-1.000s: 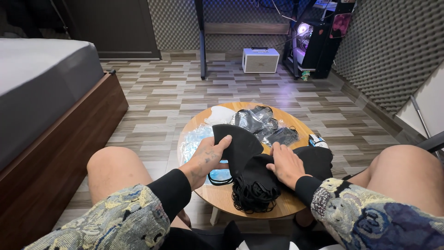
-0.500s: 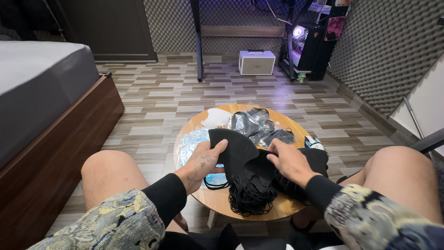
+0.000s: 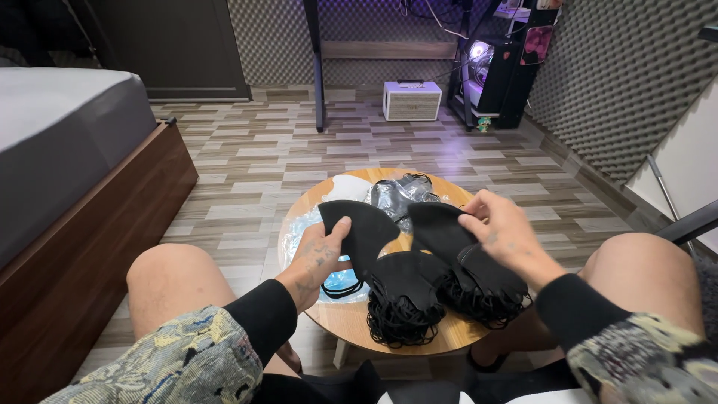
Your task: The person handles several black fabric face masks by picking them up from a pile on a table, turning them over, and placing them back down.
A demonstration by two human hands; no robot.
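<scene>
View from the head camera, looking down past the person's two bare knees at a small round wooden bench (image 3: pixel 340 318) on a floor of grey and tan wood-look tiles (image 3: pixel 254 161). The left hand (image 3: pixel 318 258) rested on the left part of the bench top, its fingers (image 3: pixel 338 233) clenched on the edge of a black face mask (image 3: pixel 363 228), which lay spread and partly raised over the pile. The right hand (image 3: pixel 502 228) was lifted just above the bench, its fingers (image 3: pixel 473 217) grasping a second black mask (image 3: pixel 441 228) by its upper edge; that mask hung tilted, its lower part touching the stack below. Both masks sat near the middle of the bench, side by side and almost touching. Beneath them lay a heap of further black masks (image 3: pixel 407 280), whose tangled ear loops (image 3: pixel 396 322) spilled toward the near rim of the bench. A light-blue mask (image 3: pixel 336 280) lay under the left hand, beside clear plastic wrapping (image 3: pixel 295 232). At the far side of the bench were a white mask (image 3: pixel 345 187) and a clear bag of dark masks (image 3: pixel 396 196). Both forearms wore black cuffs under patterned sleeves. To the left stood a bed (image 3: pixel 67 142) with a grey mattress on a brown wooden frame. Farther back, well apart from the bench, a small white box-shaped unit (image 3: pixel 411 99) stood on the floor near a lit computer tower (image 3: pixel 490 75), and grey foam panelling (image 3: pixel 613 75) covered the wall on the right.
</scene>
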